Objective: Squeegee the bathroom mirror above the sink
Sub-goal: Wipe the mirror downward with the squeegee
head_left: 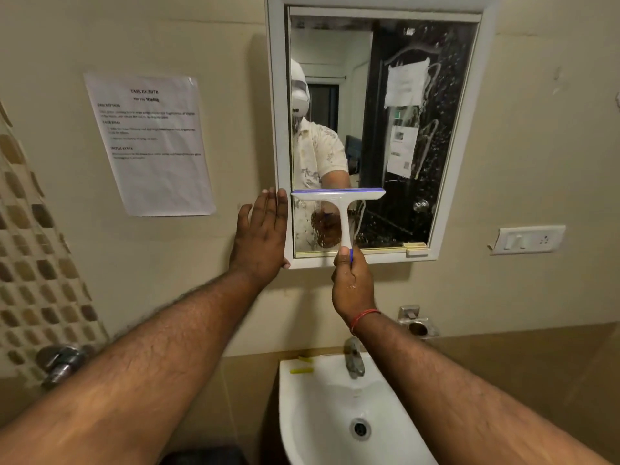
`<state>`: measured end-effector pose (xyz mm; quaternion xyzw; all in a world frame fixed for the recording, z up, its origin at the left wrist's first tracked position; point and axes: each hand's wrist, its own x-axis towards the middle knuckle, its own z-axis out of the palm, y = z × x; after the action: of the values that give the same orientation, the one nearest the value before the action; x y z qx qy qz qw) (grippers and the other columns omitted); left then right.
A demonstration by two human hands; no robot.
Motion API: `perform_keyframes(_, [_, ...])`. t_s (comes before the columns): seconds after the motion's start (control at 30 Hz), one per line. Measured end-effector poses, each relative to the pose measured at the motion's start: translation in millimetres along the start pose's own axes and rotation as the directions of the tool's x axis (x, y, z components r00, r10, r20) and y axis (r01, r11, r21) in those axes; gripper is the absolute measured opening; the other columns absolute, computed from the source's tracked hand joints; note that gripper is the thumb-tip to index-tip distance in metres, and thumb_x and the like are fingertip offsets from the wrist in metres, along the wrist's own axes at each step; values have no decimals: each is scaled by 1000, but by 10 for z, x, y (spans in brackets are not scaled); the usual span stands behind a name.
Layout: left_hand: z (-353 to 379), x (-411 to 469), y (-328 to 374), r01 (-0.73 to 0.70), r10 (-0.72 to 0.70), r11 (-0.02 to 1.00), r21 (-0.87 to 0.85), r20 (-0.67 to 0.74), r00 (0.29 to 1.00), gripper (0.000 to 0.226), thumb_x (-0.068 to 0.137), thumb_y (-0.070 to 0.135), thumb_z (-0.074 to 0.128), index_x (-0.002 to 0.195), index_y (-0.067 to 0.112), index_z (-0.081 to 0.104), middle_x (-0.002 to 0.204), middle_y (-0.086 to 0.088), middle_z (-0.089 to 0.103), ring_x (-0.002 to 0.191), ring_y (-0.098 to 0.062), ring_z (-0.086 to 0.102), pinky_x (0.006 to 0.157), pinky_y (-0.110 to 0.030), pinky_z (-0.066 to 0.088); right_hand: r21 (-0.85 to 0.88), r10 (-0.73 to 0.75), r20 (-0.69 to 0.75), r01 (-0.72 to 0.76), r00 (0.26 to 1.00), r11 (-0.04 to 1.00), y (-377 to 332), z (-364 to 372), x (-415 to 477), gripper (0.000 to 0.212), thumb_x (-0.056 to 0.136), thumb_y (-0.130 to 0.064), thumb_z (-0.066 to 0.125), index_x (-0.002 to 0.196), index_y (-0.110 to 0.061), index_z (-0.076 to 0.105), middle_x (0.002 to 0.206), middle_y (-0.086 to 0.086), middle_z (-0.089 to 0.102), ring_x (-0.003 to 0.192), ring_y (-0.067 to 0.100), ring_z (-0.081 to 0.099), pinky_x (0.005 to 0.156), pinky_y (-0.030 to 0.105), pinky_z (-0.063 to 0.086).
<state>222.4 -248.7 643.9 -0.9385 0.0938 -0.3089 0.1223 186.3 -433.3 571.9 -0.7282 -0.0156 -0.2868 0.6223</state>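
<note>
Mirror [396,95], white-framed, was mounted on the beige wall at 12 o'clock of the view, directly above the sink [322,414]. Right half of the glass showed droplets and smeared streaks; left half looked mostly cleared above the blade, streaky below it. Sink sat at 6 o'clock, white, with a tap [354,362] at its 12 o'clock rim. Printed paper sheet [149,144] was stuck to the wall at 9 o'clock of the mirror. Switch plate [528,239] sat at 3 o'clock of the mirror's lower corner.

Left hand [260,236] lay flat, fingers straight and together, palm pressed on the frame's lower-left edge; it gripped nothing. Right hand [352,283] was closed around the squeegee [342,209] handle, thumb up along it, at 6 o'clock of the mirror. Squeegee, white with a blue blade strip, stood handle-down, blade horizontal across the lower-left glass. Red thread [364,318] circled the right wrist.
</note>
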Motion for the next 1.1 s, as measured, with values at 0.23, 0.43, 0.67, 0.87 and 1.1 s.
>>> perform_keyframes(0.23, [233, -188, 56, -30, 31, 999, -14, 54, 998, 163, 76, 65, 93, 170, 2, -25, 185, -24, -1, 173, -41, 1, 136, -59, 18, -30, 16, 16, -15, 1000, 999, 189, -15, -137, 38, 114, -51, 37, 93, -25, 54, 70, -4, 50, 62, 12, 44, 63, 40, 43])
perform_keyframes(0.43, [416, -296, 131, -30, 34, 998, -53, 74, 997, 164, 77, 70, 90, 169, 1, -27, 185, -24, -5, 173, -41, -2, 137, -59, 14, -19, 18, 27, -18, 999, 1000, 242, -6, -162, 35, 118, -42, 39, 93, -21, 53, 72, -1, 51, 63, 10, 44, 62, 28, 44])
perform_keyframes(0.67, [585, -416, 186, -37, 40, 998, -58, 66, 997, 162, 78, 78, 84, 170, -2, -22, 185, -26, -2, 173, -40, 2, 137, -58, 13, -34, 59, 12, -59, 998, 998, 446, 4, -286, 39, 114, -52, 40, 93, -23, 54, 68, -5, 53, 60, 9, 45, 63, 36, 46])
perform_keyframes(0.87, [727, -496, 236, -24, 30, 998, -62, 90, 995, 160, 76, 80, 84, 173, -2, -14, 185, -26, 1, 173, -40, 1, 136, -58, 13, -53, 106, 32, -104, 994, 993, 741, -61, -520, 49, 103, -71, 35, 88, -27, 49, 65, -9, 48, 61, 15, 43, 61, 42, 45])
perform_keyframes(1.1, [804, -623, 301, -19, 28, 997, -74, 123, 992, 160, 75, 79, 85, 173, -1, -14, 185, -27, 0, 173, -41, 2, 135, -58, 12, -65, 120, 36, -118, 992, 991, 729, -77, -532, 48, 103, -71, 35, 89, -28, 49, 66, -9, 49, 61, 15, 43, 61, 41, 45])
